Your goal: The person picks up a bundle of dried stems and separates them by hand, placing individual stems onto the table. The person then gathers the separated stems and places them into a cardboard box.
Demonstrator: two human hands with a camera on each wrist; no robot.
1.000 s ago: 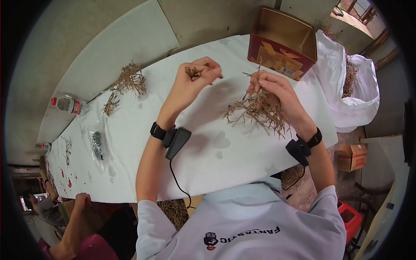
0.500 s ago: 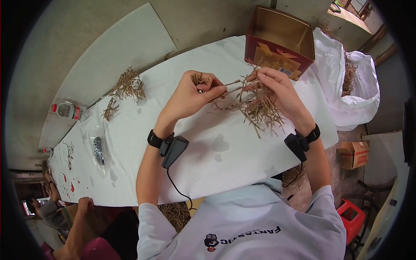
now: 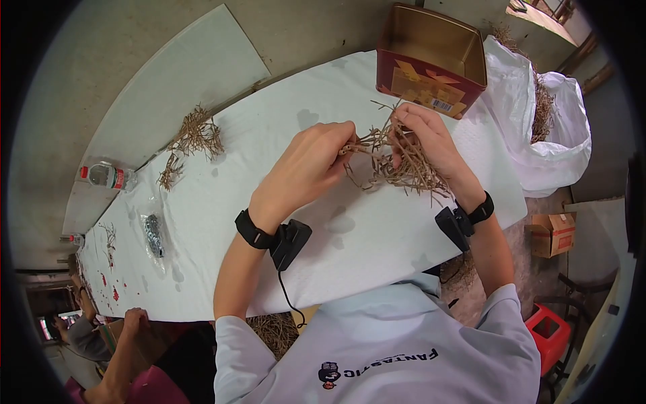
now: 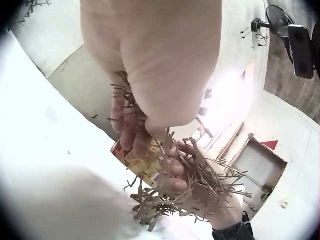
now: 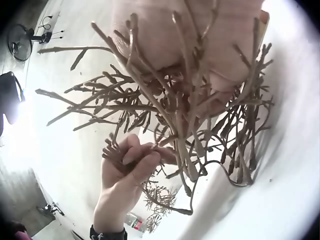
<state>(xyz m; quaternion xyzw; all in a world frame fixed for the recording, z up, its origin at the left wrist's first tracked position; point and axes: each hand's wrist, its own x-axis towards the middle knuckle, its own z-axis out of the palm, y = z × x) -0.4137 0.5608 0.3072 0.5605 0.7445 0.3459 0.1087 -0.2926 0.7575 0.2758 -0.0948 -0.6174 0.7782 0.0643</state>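
Note:
My right hand grips a tangled clump of dry brown twigs above the white-covered table. Close on its left, my left hand has its back toward the head camera, fingertips pinching twigs at the clump's left side. A small bundle of short twig pieces sticks out of the left fist in the right wrist view. The same bundle shows beside the left palm in the left wrist view. Forked stems spread out around the right fingers, partly hiding them.
A red and gold tin box stands open at the back right, beside a white sack of twigs. More twigs, a plastic bottle and a clear packet lie leftward. Another person's hand is at the table's left front edge.
From well apart, my left hand has moved right to the clump and turned its back upward, covering the bundle in the head view. My right hand has stayed near its place, holding the twigs.

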